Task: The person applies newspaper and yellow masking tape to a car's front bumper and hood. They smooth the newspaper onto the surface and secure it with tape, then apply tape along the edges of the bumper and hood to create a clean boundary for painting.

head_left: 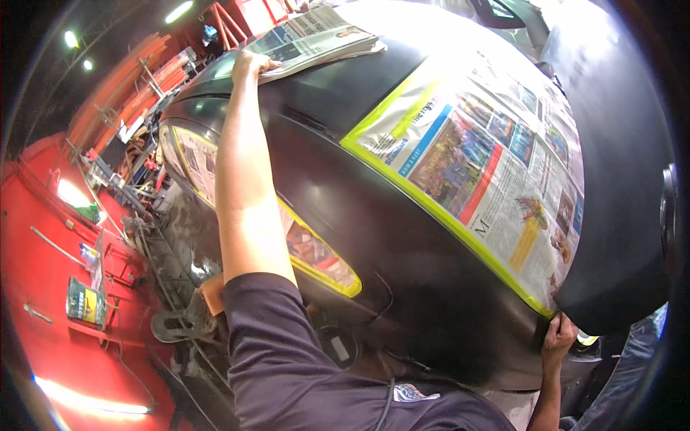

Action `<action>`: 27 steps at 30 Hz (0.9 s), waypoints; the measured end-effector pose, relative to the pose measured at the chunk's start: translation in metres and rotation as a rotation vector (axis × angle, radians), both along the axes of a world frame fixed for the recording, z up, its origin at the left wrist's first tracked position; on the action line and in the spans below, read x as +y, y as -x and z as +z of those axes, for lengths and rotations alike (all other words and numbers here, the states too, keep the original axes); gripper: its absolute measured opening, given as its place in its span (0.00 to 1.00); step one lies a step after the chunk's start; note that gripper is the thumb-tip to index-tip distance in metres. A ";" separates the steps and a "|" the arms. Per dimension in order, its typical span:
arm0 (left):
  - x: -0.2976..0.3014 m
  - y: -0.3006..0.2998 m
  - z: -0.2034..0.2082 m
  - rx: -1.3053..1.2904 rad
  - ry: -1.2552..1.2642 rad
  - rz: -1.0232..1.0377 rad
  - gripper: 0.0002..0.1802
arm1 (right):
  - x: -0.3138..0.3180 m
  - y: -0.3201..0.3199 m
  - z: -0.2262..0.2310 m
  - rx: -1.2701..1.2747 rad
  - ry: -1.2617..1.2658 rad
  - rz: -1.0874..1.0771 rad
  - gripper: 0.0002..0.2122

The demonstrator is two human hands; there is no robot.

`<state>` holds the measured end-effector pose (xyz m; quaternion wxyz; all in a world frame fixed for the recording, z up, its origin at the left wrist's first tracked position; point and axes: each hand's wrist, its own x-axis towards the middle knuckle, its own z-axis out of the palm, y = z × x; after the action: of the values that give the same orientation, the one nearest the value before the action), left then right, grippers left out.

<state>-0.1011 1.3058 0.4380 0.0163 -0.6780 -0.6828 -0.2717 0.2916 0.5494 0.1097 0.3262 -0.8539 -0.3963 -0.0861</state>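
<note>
Hands reach far apart: the left hand [255, 63] is curled at the near edge of the papers [320, 39], and the right hand [559, 339], fingers drawn narrow, is at the lower corner of the tape [406, 187].

Largest is the dark car [460, 316], filling the middle, with a dark panel [625, 179] curving along its right. Between them, newsprint sheets [496, 179] cover a broad area, bordered by the yellow-green tape. The papers lie piled on the bodywork, farther off. Smallest is a taped patch [323, 258] lower left, partly behind the left forearm [248, 172].

The step in hand looks like securing that tape corner; the next move probably calls for steady finger pressure there.

Whether the right hand pinches or presses the tape, and whether the left hand grips or merely rests, I cannot tell. The panel hides the sheets' right edge, and glare washes out their top.
</note>
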 end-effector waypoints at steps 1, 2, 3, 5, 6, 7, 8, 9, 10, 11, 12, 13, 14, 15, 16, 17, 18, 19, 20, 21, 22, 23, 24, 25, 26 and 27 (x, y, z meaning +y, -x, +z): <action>-0.008 0.003 0.004 -0.023 -0.018 0.012 0.42 | 0.002 -0.002 -0.001 0.024 0.050 -0.010 0.13; -0.018 0.000 0.002 -0.057 -0.031 0.017 0.41 | -0.001 -0.006 0.000 0.037 0.105 -0.027 0.13; -0.028 -0.013 -0.005 -0.177 -0.138 0.037 0.36 | -0.002 -0.006 0.000 0.031 0.113 -0.027 0.13; -0.042 -0.031 -0.017 -0.384 -0.313 0.055 0.30 | -0.002 -0.008 -0.001 -0.011 0.077 0.006 0.14; -0.047 -0.044 -0.022 -0.497 -0.395 0.044 0.27 | -0.001 -0.008 -0.001 -0.043 0.038 0.034 0.15; -0.051 -0.064 -0.030 -0.616 -0.447 0.014 0.24 | -0.002 -0.007 0.004 -0.055 0.061 0.027 0.16; -0.053 -0.079 -0.031 -0.725 -0.498 -0.012 0.21 | -0.001 -0.008 0.006 -0.060 0.074 0.032 0.18; -0.057 -0.097 -0.034 -0.837 -0.534 -0.054 0.19 | -0.002 -0.009 0.005 -0.065 0.061 0.040 0.18; -0.060 -0.111 -0.032 -0.934 -0.556 -0.102 0.16 | -0.001 -0.010 0.004 -0.067 0.044 0.047 0.19; -0.067 -0.121 -0.027 -1.020 -0.567 -0.170 0.14 | -0.002 -0.010 0.001 -0.096 0.033 0.063 0.19; -0.072 -0.127 -0.023 -1.085 -0.573 -0.244 0.13 | -0.001 -0.010 0.001 -0.113 0.017 0.083 0.19; -0.090 -0.130 -0.018 -1.165 -0.527 -0.359 0.13 | -0.003 -0.009 0.003 -0.126 0.008 0.090 0.20; -0.099 -0.129 -0.012 -1.192 -0.518 -0.476 0.14 | -0.002 -0.008 0.004 -0.134 -0.011 0.100 0.20; -0.107 -0.126 -0.007 -1.224 -0.500 -0.590 0.14 | -0.002 -0.008 0.005 -0.110 -0.035 0.119 0.20; -0.101 -0.115 -0.003 -1.203 -0.522 -0.703 0.16 | 0.001 -0.006 0.007 -0.111 -0.041 0.124 0.20; -0.090 -0.103 0.000 -1.180 -0.541 -0.821 0.17 | 0.006 -0.002 0.009 -0.110 -0.048 0.124 0.20; -0.078 -0.088 0.006 -1.058 -0.612 -0.844 0.18 | 0.008 0.001 0.007 -0.110 -0.059 0.121 0.20; -0.066 -0.077 0.010 -0.945 -0.683 -0.868 0.19 | 0.006 -0.006 0.000 -0.168 -0.092 0.150 0.20; -0.056 -0.066 0.016 -0.833 -0.758 -0.889 0.21 | 0.006 -0.005 -0.001 -0.182 -0.092 0.138 0.20; -0.052 -0.057 0.020 -0.869 -0.630 -0.848 0.23 | 0.005 -0.003 -0.001 -0.198 -0.085 0.125 0.20; -0.031 -0.043 0.024 -0.861 -0.612 -0.861 0.28 | 0.007 -0.002 -0.001 -0.212 -0.081 0.120 0.20; -0.023 -0.034 0.022 -0.903 -0.532 -0.927 0.31 | 0.007 0.000 0.001 -0.264 -0.097 0.096 0.18; -0.007 -0.023 0.019 -0.842 -0.521 -0.812 0.30 | 0.010 0.003 0.004 -0.313 -0.114 0.080 0.16; -0.028 -0.027 0.012 -0.850 -0.426 -0.703 0.28 | 0.006 0.006 0.007 -0.366 -0.114 0.048 0.14; 0.016 0.004 0.006 -1.055 -0.380 -0.849 0.26 | 0.015 0.008 0.007 -0.360 -0.121 0.066 0.13; 0.037 0.022 -0.011 -0.664 -0.471 -0.685 0.32 | 0.016 0.010 0.010 -0.362 -0.111 0.063 0.13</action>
<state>-0.1230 1.3429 0.4270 -0.1386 -0.7174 -0.3113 -0.6076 0.2813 0.5654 0.1194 0.2988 -0.7923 -0.4697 -0.2496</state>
